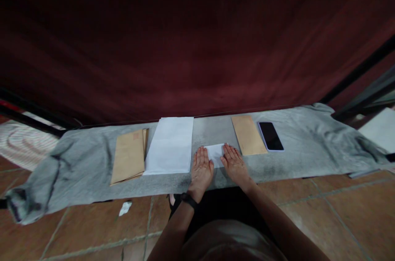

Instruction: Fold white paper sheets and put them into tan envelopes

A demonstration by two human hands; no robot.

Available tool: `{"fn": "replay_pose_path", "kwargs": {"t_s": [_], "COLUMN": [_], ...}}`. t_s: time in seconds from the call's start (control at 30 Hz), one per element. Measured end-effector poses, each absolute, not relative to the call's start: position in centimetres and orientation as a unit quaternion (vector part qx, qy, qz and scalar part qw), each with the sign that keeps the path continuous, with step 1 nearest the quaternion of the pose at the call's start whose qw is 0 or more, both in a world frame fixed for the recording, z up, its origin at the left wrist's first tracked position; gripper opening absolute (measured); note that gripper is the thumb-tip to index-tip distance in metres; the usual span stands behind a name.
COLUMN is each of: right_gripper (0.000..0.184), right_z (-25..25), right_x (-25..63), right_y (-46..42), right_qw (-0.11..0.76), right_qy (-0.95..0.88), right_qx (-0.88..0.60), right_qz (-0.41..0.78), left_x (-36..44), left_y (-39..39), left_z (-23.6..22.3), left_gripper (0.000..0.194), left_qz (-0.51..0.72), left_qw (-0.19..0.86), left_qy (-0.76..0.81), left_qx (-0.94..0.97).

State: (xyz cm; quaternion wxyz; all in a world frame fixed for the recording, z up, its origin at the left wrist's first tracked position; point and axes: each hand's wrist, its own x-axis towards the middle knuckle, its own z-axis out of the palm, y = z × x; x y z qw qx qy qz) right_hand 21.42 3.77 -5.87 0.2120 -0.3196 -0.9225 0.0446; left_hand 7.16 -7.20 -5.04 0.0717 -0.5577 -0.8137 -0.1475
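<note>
A small folded white sheet [216,153] lies on the grey cloth [293,158] in front of me. My left hand [201,169] lies flat on its left part, fingers stretched out and together. My right hand [234,164] presses flat on its right part, fingers also extended. Most of the sheet is hidden under both palms. A black band [189,199] sits on my left wrist.
A stack of white paper [170,145] lies left of my hands, with brown envelopes [128,156] further left. One brown envelope [248,135] and a black phone [270,136] lie to the right. A dark red curtain [185,39] hangs behind. Tiled floor with a paper scrap [125,208] is below.
</note>
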Motion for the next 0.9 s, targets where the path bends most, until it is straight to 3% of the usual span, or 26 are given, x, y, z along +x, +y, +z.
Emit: {"fn": "replay_pose_path", "kwargs": {"t_s": [0.33,0.63,0.9], "right_gripper": [0.054,0.048,0.05], "right_z": [-5.9,-3.7,-4.8], "right_x": [22.1,19.2,19.5], "right_y": [3.9,3.5,3.6], "right_qw": [0.228,0.181,0.182], "right_qy": [-0.909,-0.941,-0.937], "right_qx": [-0.345,-0.275,-0.292], "right_qz": [0.047,0.082,0.064], "left_x": [7.2,8.8,8.5], "left_y": [-7.2,-4.7,-5.0], "left_z": [-4.6,-3.9,-4.3], "left_gripper": [0.059,0.056,0.056], "left_qz": [-0.141,-0.107,-0.1], "left_qw": [0.076,0.034,0.041], "left_qy": [-0.823,-0.788,-0.798], "left_qx": [-0.545,-0.605,-0.593]}}
